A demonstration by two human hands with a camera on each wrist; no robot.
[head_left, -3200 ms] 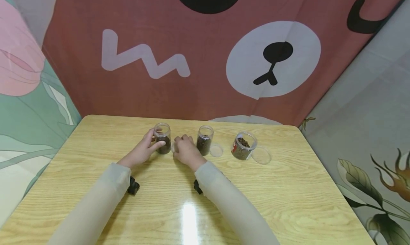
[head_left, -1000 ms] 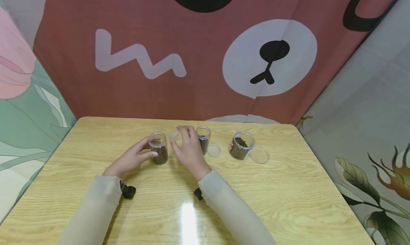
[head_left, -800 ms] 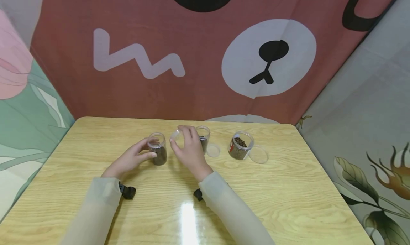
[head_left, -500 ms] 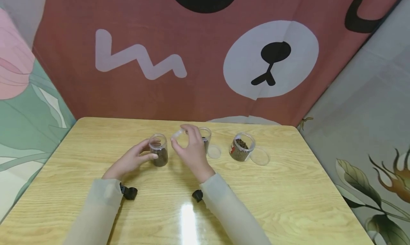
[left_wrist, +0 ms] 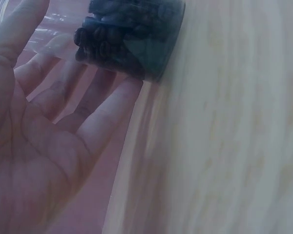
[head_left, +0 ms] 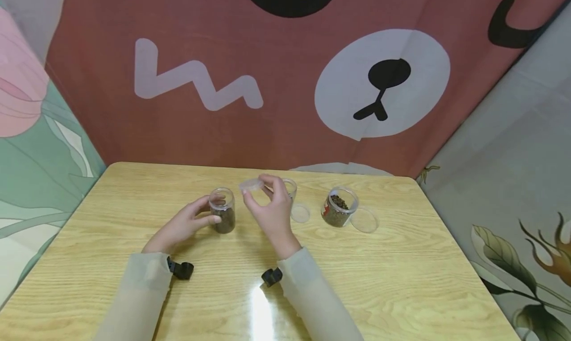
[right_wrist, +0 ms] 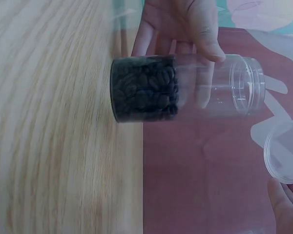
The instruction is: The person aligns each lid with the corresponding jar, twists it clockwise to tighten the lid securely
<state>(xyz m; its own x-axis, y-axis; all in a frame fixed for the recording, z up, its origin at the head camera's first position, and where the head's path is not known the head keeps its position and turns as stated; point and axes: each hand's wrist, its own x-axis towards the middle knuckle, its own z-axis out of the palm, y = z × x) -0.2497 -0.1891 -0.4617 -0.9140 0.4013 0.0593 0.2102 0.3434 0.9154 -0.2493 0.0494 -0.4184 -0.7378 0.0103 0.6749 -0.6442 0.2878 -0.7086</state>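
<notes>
A clear jar [head_left: 225, 221] part-filled with dark coffee beans stands upright and uncapped on the table. My left hand [head_left: 180, 226] holds it from the left, thumb in front and fingers behind. The right wrist view shows the beans [right_wrist: 144, 90] filling the lower part of the jar. Just right of the jar's mouth and apart from it, my right hand [head_left: 275, 214] pinches a clear round lid [head_left: 251, 184] by its edge, nearly level in the air. Behind that hand, a second open jar [head_left: 292, 186] is partly hidden.
On the wooden table [head_left: 401, 271], a small clear lid [head_left: 300, 212] lies beside the second jar. Farther right stands a wide open jar [head_left: 337, 213] of brown granules, with a larger clear lid [head_left: 365, 220] next to it. A printed cloth [head_left: 200, 138] hangs behind the table.
My right hand has lifted the lid off the table and turned it from steeply tilted to nearly level. The jar in my left hand has come a little nearer to me.
</notes>
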